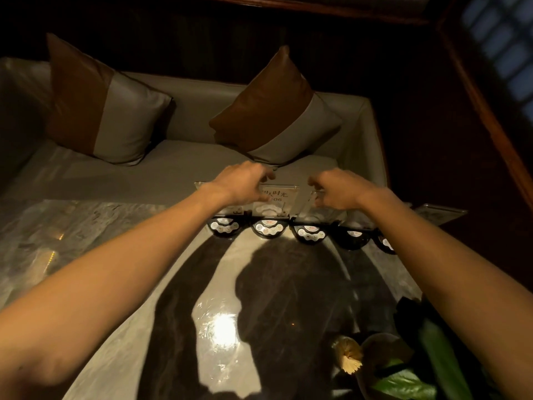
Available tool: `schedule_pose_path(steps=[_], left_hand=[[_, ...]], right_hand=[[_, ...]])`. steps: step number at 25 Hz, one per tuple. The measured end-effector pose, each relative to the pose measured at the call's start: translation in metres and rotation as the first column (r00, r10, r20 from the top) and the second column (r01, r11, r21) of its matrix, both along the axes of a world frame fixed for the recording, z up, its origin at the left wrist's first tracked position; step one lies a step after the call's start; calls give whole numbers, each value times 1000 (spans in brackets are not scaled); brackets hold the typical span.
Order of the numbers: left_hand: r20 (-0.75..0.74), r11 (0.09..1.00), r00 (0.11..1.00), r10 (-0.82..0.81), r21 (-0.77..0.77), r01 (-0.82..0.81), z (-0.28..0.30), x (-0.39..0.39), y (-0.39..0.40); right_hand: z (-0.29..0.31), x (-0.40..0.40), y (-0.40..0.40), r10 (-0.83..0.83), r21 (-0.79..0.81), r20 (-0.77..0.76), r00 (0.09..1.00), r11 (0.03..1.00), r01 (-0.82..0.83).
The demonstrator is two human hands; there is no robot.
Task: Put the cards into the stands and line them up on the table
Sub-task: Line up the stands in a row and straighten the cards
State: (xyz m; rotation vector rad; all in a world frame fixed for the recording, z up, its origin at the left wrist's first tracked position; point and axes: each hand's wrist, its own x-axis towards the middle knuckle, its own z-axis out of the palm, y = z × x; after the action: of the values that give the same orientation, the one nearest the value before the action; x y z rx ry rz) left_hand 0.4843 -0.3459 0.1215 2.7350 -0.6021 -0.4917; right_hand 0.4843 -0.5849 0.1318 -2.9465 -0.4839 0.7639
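Fingers [266,176] of my left hand [239,183] curl down over the top edge of a clear stand; whether they pinch it or only hover I cannot tell, the light is too dim; fingers [314,183] of my right hand [337,192] are bent loosely at the top of the next stand along, and again I cannot tell if they grip; both arms reach straight out across the glossy marble tabletop [115,241]; between the hands stands a card [278,197] upright in its stand, printed characters and "06" showing; along the far edge of the tabletop runs a row of black round-fronted stands [269,228], five fronts visible, set side by side and nearly touching, each with a white label; a clear panel [441,210] shows at the right end of the row; behind the row sits a grey sofa [178,160] with two brown-and-grey cushions [271,111]; near my right elbow there is a plant [403,382] with green leaves.
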Motion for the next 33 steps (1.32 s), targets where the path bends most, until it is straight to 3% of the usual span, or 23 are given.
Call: schedule_pose_path(steps=[2, 6, 13, 20, 33], left_hand=[[17, 999, 1000, -26, 39, 25, -8, 1, -15], [41, 995, 998, -41, 92, 37, -19, 0, -28], [-18, 999, 999, -45, 16, 46, -21, -1, -21], [56, 1000, 998, 4, -6, -4, -26, -8, -22], [61, 1000, 998, 30, -7, -30, -23, -13, -22]], right_hand=[[-4, -3, -11, 9, -68, 37, 999, 998, -7], [-10, -7, -18, -8, -23, 103, 995, 1000, 11], [-15, -9, -20, -9, 7, 171, 985, 1000, 8], [-11, -15, -21, -38, 64, 147, 988, 998, 28], [-6, -19, -22, -37, 60, 136, 990, 998, 29]])
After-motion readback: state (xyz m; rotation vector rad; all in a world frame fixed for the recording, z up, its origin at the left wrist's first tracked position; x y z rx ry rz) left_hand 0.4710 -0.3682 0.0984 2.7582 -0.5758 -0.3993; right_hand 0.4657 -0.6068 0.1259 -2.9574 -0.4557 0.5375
